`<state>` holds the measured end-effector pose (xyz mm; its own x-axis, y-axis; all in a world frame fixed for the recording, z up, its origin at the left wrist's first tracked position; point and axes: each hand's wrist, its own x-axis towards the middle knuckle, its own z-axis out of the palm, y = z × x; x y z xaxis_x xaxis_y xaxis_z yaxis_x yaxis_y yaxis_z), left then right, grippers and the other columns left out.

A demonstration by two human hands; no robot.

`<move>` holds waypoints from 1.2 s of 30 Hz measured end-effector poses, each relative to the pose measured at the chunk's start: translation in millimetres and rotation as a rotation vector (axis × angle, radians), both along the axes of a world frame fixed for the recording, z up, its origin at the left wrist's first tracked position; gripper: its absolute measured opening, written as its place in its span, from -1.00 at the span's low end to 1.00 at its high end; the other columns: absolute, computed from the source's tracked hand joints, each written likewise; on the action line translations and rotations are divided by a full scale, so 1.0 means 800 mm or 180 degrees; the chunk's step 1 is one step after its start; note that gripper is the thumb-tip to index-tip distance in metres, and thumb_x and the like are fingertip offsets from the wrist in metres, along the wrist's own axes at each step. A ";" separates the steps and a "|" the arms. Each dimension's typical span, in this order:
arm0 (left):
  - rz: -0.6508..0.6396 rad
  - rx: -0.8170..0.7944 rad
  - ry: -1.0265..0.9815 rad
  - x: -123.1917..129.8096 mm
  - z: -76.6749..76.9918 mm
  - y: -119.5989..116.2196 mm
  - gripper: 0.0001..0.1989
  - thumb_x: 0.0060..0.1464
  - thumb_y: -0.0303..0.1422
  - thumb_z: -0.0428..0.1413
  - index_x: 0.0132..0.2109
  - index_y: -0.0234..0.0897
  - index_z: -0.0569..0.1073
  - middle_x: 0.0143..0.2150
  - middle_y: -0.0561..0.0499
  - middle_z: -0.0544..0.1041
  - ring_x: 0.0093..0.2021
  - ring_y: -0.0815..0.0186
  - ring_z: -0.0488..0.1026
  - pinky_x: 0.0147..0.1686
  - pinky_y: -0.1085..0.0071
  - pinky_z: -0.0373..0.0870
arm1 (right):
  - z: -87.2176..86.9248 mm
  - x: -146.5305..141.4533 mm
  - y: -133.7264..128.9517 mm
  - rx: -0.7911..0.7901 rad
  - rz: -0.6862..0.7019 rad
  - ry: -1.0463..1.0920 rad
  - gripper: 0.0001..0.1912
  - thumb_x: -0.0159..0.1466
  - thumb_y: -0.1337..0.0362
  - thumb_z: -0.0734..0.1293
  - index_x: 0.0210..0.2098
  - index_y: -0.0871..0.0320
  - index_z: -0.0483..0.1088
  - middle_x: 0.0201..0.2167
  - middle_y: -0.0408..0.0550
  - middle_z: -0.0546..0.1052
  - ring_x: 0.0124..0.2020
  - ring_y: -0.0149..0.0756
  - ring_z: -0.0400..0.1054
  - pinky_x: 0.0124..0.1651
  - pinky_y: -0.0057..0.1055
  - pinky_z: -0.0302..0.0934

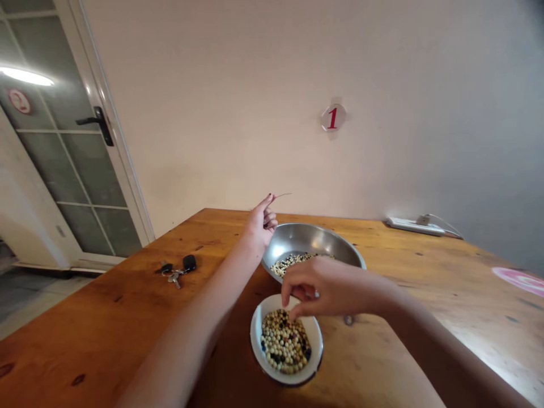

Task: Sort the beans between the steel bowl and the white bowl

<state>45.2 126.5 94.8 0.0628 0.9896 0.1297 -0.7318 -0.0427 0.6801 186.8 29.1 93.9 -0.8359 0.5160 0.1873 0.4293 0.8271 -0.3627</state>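
Note:
My left hand [260, 225] is raised at the far side of the table, its thumb and forefinger pinching a thin thread or wire [283, 195]. The thread's loose end points right. My right hand [318, 284] hovers over the far rim of a white bowl [256, 334], fingers curled, with a small gap between forefinger and thumb; I see nothing held there. Small beads [285, 343], mostly cream with some dark and coloured ones, fill the bowl's bottom. Behind it stands a wide steel basin [314, 233] with more small beads [293, 260], partly hidden by my right hand.
Keys with a black fob [182, 271] lie on the wooden table [140, 317] at the left. A white power strip [414, 225] with a plug and cord sits at the back right. A pink-and-white round sticker [518, 280] is at the right edge. The wall [238, 113] rises behind.

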 end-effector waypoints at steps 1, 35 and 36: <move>-0.0006 0.0016 0.0042 0.003 -0.002 0.000 -0.85 -0.14 -0.38 0.19 -0.43 -0.33 0.36 -0.70 0.26 -0.15 -0.72 0.58 -0.22 -0.71 0.53 -0.31 | 0.001 0.005 0.006 0.0043 -0.0262 0.0262 -0.85 0.11 0.18 0.31 -0.41 0.12 0.44 -0.61 -0.21 0.36 -0.58 -0.50 0.17 -0.52 -0.52 0.02; -0.1973 -0.0229 -0.0993 0.036 0.049 -0.123 -0.62 0.12 -0.21 -0.12 -0.01 -0.40 0.23 -0.25 -0.14 0.33 -0.39 0.34 0.38 -0.39 0.42 0.42 | 0.040 0.027 -0.011 0.0890 -0.1544 0.2515 -0.87 0.13 0.35 0.28 -0.36 0.10 0.48 -0.40 -0.16 0.55 -0.41 -0.41 0.42 -0.35 -0.48 0.34; -0.1973 -0.0220 -0.0964 0.035 0.050 -0.124 -0.62 0.12 -0.21 -0.12 -0.01 -0.40 0.22 -0.26 -0.13 0.32 -0.40 0.35 0.37 -0.40 0.42 0.42 | 0.040 0.026 -0.013 0.0993 -0.1556 0.2487 -0.87 0.12 0.36 0.29 -0.36 0.10 0.48 -0.39 -0.16 0.55 -0.39 -0.41 0.42 -0.33 -0.48 0.35</move>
<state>73.5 27.1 134.6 0.5903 0.7893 0.1687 -0.7652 0.4807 0.4282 207.8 18.8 125.7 -0.1245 0.6062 0.7855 0.4822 0.7289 -0.4861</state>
